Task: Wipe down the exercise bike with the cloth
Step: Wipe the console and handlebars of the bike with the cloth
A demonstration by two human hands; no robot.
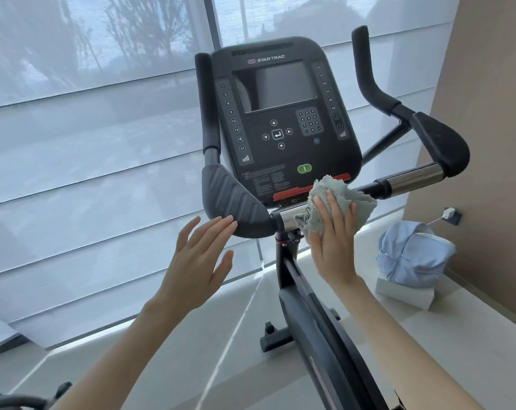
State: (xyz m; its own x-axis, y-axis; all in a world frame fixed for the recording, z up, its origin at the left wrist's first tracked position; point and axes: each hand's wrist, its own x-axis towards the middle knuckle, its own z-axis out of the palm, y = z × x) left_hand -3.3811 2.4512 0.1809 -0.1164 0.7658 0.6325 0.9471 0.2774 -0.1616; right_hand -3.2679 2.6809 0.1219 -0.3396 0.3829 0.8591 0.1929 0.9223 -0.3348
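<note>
A black exercise bike stands in front of me, its console with a dark screen facing me. A chrome handlebar runs below the console between two black padded grips. My right hand presses a grey-green fluffy cloth flat against the bar, just under the console's red strip. My left hand hovers open, fingers spread, with its fingertips at the lower edge of the left grip; it holds nothing.
A large window with a pale roller blind fills the wall behind the bike. On a low ledge at the right, a light blue garment lies on a white box. A wall socket with a plug is above it.
</note>
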